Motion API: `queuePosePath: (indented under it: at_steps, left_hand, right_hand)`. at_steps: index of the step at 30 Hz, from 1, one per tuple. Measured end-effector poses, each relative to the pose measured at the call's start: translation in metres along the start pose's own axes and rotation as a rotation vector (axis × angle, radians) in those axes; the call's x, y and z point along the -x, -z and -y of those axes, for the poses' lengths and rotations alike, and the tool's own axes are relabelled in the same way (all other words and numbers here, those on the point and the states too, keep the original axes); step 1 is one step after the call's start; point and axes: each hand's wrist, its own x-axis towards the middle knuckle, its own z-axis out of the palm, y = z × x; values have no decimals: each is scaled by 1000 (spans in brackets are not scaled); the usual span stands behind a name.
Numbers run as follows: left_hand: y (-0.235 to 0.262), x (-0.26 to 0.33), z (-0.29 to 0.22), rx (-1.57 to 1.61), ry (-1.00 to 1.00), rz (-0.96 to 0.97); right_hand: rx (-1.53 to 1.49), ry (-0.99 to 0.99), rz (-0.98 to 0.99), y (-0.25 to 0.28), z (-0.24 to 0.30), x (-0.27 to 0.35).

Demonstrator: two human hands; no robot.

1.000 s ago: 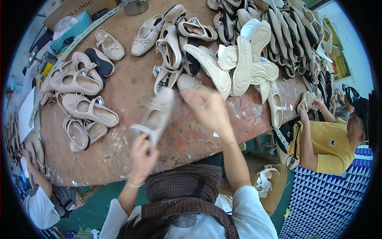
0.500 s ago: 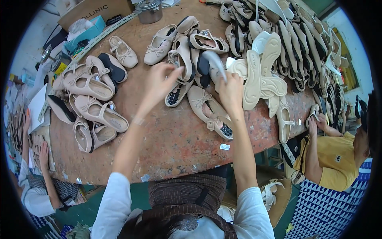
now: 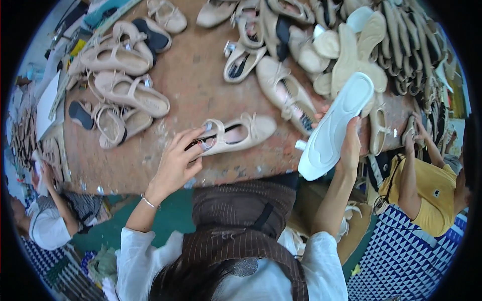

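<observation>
Beige flat shoe [image 3: 236, 135] lies on the desk [image 3: 201, 90], gripped at its heel by the left hand [image 3: 175, 163]. Right hand [image 3: 349, 145] holds up a white insole [image 3: 334, 125].

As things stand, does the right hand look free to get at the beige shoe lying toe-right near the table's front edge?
Probably not directly: the right hand is occupied with a white sole, held up off the table's right end. The beige shoe lies unobstructed, but the left hand is already at its heel.
</observation>
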Motion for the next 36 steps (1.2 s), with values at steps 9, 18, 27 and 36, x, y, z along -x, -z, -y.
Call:
queuePosePath:
  at_steps: [9, 18, 27, 36]
  left_hand:
    - [-62, 54, 31, -41, 302, -286]
    - [-56, 35, 35, 65, 264, -429]
    - [-72, 46, 46, 427, 604, -690]
    - [-76, 46, 62, 478, 642, -716]
  right_hand:
    - [1558, 401, 255, -65, -53, 69]
    - [1151, 747, 405, -131, -129, 43]
    - [985, 708, 417, -165, -151, 21]
    - [1050, 675, 489, -184, -163, 13]
